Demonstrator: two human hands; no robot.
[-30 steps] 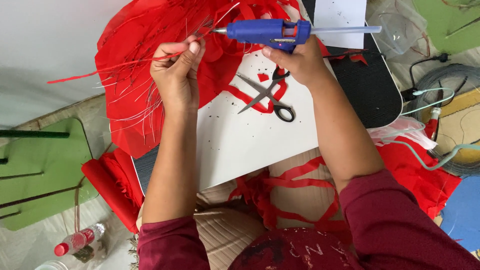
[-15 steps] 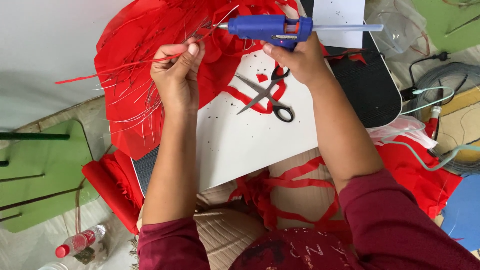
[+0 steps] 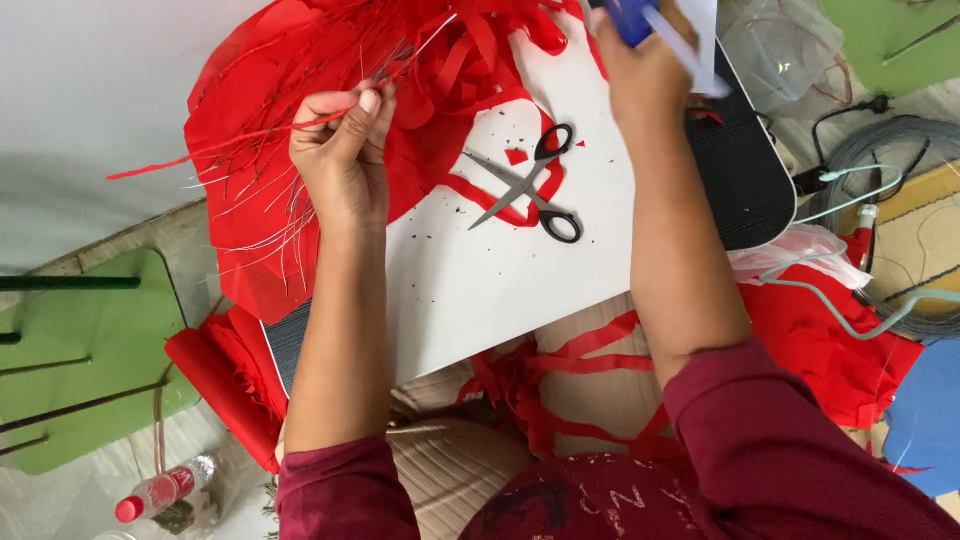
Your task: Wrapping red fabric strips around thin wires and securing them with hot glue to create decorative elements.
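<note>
**Two hands at work over red paper and a white board**

The left hand (image 3: 345,150) is raised over a big sheet of red paper (image 3: 250,110). Its thumb and fingers are pressed together on a thin red paper strip (image 3: 215,147), which runs from the fingertips out to the left, past the edge of the sheet. Some fine pale strands hang from the red paper just below this hand.

The right hand (image 3: 645,70) is at the top edge of the view, over the far side of the white board (image 3: 500,290). It is closed around a blue glue gun (image 3: 632,18); only the lower part of the tool is visible, blurred, and a pale translucent glue stick (image 3: 685,55) comes out of it to the right.

Between the two hands, black-handled scissors (image 3: 528,185) lie on the white board, with blades open and pointing left. They rest on a curved red paper scrap, and small dark crumbs are spread around them. More red ribbons of paper are piled at the top of the board and hang over the lap below.

On the left there is a green stool (image 3: 90,340) and a small bottle with red cap (image 3: 160,492). On the right lie a coil of grey cable (image 3: 890,170) and crumpled clear plastic (image 3: 780,45).
</note>
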